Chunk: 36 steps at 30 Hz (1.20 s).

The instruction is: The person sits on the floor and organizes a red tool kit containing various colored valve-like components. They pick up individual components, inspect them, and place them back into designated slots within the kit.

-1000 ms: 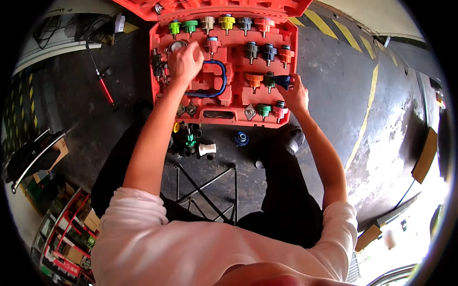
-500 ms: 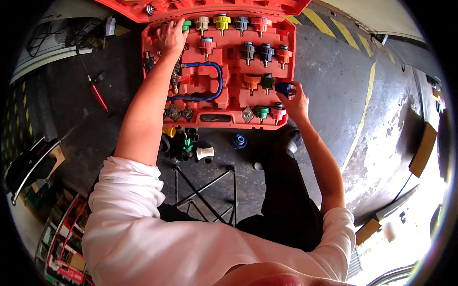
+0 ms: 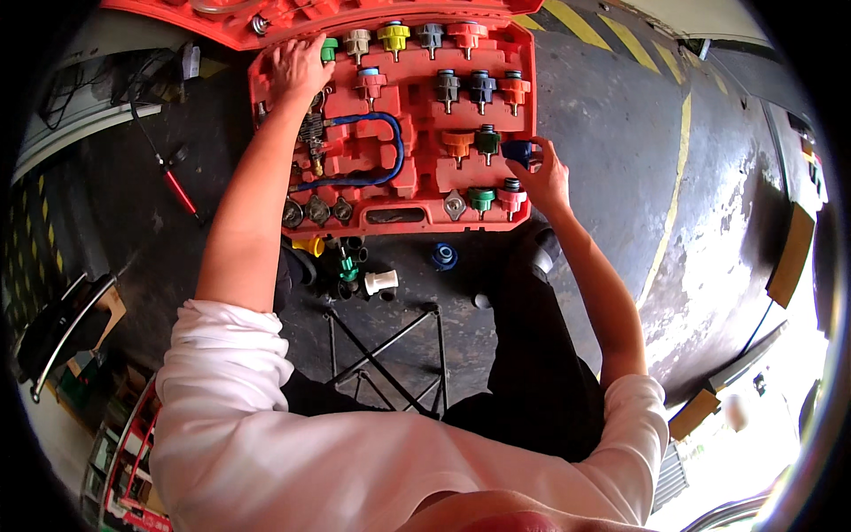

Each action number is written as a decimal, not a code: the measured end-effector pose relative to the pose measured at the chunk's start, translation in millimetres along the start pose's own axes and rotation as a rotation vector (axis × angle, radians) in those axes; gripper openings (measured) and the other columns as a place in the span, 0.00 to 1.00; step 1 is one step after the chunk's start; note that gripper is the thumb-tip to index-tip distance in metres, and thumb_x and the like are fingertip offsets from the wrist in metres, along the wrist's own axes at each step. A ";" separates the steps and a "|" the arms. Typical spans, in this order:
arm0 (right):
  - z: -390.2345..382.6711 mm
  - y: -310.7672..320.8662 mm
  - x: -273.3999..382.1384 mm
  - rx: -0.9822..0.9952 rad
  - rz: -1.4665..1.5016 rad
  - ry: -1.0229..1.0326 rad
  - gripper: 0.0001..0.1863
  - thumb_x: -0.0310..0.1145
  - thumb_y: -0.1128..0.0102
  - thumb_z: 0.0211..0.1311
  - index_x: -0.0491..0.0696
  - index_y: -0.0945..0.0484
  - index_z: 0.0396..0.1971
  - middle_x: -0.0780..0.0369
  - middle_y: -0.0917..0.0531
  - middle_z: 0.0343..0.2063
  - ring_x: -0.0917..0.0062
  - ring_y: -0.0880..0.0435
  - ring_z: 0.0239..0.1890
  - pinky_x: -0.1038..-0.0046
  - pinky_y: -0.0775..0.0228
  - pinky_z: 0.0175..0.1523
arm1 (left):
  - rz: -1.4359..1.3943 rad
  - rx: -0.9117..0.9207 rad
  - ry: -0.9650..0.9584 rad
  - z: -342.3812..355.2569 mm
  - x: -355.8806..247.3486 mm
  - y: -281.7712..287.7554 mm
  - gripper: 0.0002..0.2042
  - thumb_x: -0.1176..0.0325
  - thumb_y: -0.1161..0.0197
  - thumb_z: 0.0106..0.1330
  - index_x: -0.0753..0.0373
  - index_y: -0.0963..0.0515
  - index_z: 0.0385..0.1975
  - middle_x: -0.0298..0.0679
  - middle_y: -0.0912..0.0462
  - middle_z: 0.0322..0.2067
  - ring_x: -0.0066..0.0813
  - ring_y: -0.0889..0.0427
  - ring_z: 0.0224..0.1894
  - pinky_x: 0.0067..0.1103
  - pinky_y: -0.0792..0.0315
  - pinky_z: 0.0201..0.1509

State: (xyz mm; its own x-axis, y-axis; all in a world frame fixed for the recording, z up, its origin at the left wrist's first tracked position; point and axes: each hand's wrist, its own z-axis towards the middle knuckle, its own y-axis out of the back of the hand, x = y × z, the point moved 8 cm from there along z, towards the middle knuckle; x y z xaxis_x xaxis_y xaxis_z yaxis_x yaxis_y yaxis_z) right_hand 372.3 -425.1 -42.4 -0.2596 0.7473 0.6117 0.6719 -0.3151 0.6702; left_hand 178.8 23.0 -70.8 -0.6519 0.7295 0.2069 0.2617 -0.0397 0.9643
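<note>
An open red plastic case (image 3: 417, 164) lies on the floor before me, with rows of coloured radiator cap adapters in its moulded slots. My right hand (image 3: 548, 182) pinches a dark blue cap adapter (image 3: 517, 153) at the case's right edge, beside a dark green adapter (image 3: 487, 142). At the upper left my left hand (image 3: 300, 71) lies over the case, fingers apart, next to a bright green adapter (image 3: 329, 50). Whatever sits under those fingers is hidden. A blue hose (image 3: 399, 146) curves through the middle-left recess, near a metal fitting (image 3: 312, 133).
Below the case stand a yellow piece (image 3: 308, 246), a green adapter (image 3: 347, 266), a white cylinder (image 3: 381, 282) and a blue ring-shaped cap (image 3: 444, 257). A black folding metal frame (image 3: 386, 359) stands between my legs. A red-handled tool (image 3: 180, 191) lies on the floor at left.
The view has shifted slightly, so the case sits a little further left and up. My right hand still holds the blue adapter at the right edge; my left hand stays by the bright green adapter.
</note>
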 end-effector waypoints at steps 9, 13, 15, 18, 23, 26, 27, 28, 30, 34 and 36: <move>-4.5 7.0 -3.6 -0.022 -0.006 -0.012 0.33 0.47 0.23 0.56 0.49 0.25 0.59 0.53 0.11 0.43 0.56 0.10 0.45 0.59 0.19 0.51 | -0.337 -0.178 -0.120 12.0 -39.7 -5.2 0.28 0.57 0.28 0.66 0.41 0.26 0.68 0.37 0.21 0.64 0.42 0.22 0.64 0.42 0.33 0.70; -2.1 7.9 -6.4 -0.042 -0.028 -0.002 0.34 0.47 0.23 0.56 0.49 0.25 0.59 0.53 0.11 0.44 0.56 0.10 0.45 0.60 0.19 0.52 | -0.245 -0.207 -0.176 10.2 -43.7 14.6 0.27 0.56 0.27 0.63 0.42 0.23 0.64 0.37 0.14 0.55 0.42 0.18 0.58 0.41 0.32 0.65; -1.8 7.5 -4.8 -0.026 -0.020 -0.017 0.34 0.47 0.23 0.56 0.49 0.25 0.59 0.53 0.11 0.44 0.57 0.10 0.45 0.60 0.19 0.52 | -0.248 -0.230 -0.200 9.8 -44.6 20.7 0.26 0.58 0.25 0.61 0.44 0.22 0.61 0.38 0.13 0.51 0.41 0.17 0.56 0.40 0.32 0.63; -1.9 7.7 -3.1 -0.012 -0.017 -0.016 0.34 0.47 0.23 0.56 0.49 0.25 0.59 0.53 0.11 0.44 0.57 0.10 0.46 0.60 0.19 0.53 | -0.254 -0.230 -0.198 9.0 -47.6 26.9 0.24 0.59 0.24 0.60 0.47 0.21 0.57 0.38 0.12 0.49 0.41 0.17 0.55 0.41 0.32 0.62; -2.1 6.1 -3.6 -0.012 0.027 -0.006 0.34 0.47 0.23 0.55 0.49 0.24 0.59 0.53 0.11 0.44 0.58 0.10 0.46 0.61 0.19 0.52 | -0.193 -0.171 -0.204 16.0 -52.7 31.5 0.22 0.59 0.23 0.60 0.51 0.21 0.53 0.38 0.12 0.47 0.42 0.17 0.54 0.40 0.33 0.62; -2.9 6.7 -3.2 -0.012 0.026 -0.014 0.34 0.47 0.23 0.55 0.49 0.24 0.59 0.53 0.11 0.44 0.58 0.10 0.45 0.62 0.19 0.52 | -0.184 -0.174 -0.191 17.1 -52.0 29.9 0.23 0.59 0.23 0.58 0.50 0.21 0.52 0.38 0.12 0.47 0.42 0.16 0.54 0.40 0.33 0.62; -3.0 6.3 -2.6 -0.004 0.028 -0.022 0.34 0.47 0.23 0.55 0.49 0.24 0.59 0.52 0.11 0.44 0.59 0.10 0.45 0.62 0.19 0.52 | -0.200 -0.180 -0.199 16.8 -51.3 29.3 0.23 0.60 0.22 0.58 0.50 0.22 0.52 0.38 0.12 0.47 0.42 0.16 0.54 0.40 0.33 0.62; -2.6 5.7 -2.7 0.004 0.032 -0.028 0.34 0.47 0.23 0.55 0.49 0.24 0.59 0.52 0.11 0.43 0.59 0.10 0.45 0.62 0.19 0.52 | -0.214 -0.185 -0.206 16.9 -48.4 27.9 0.23 0.60 0.22 0.57 0.50 0.22 0.52 0.38 0.12 0.47 0.43 0.16 0.53 0.40 0.33 0.62; -1.1 2.7 -9.1 0.003 0.083 -0.031 0.35 0.47 0.23 0.54 0.48 0.24 0.60 0.52 0.11 0.43 0.59 0.10 0.45 0.63 0.19 0.53 | -0.235 -0.194 -0.202 18.3 -46.4 24.2 0.24 0.60 0.22 0.56 0.48 0.22 0.52 0.36 0.12 0.46 0.43 0.16 0.52 0.40 0.32 0.61; -0.2 1.3 -14.3 -0.010 0.206 -0.053 0.34 0.43 0.21 0.55 0.47 0.24 0.60 0.54 0.11 0.42 0.71 0.11 0.42 0.68 0.19 0.50 | -0.225 -0.242 -0.238 18.2 -49.0 22.3 0.24 0.61 0.22 0.56 0.49 0.22 0.52 0.35 0.12 0.46 0.41 0.16 0.53 0.39 0.32 0.59; -2.5 -0.9 -12.9 -0.011 0.279 -0.056 0.33 0.39 0.21 0.58 0.47 0.25 0.61 0.58 0.11 0.42 0.78 0.14 0.40 0.72 0.20 0.48 | -0.218 -0.266 -0.245 14.7 -49.9 22.7 0.24 0.61 0.22 0.56 0.49 0.22 0.53 0.35 0.12 0.47 0.41 0.16 0.53 0.39 0.32 0.59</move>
State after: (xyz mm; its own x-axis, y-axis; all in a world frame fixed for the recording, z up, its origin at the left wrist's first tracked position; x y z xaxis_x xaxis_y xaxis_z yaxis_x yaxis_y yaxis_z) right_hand 373.2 -435.9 -49.8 -0.0266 0.6617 0.7493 0.7046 -0.5193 0.4836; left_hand 227.7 -4.2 -61.7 -0.4746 0.8799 -0.0214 -0.0780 -0.0178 0.9968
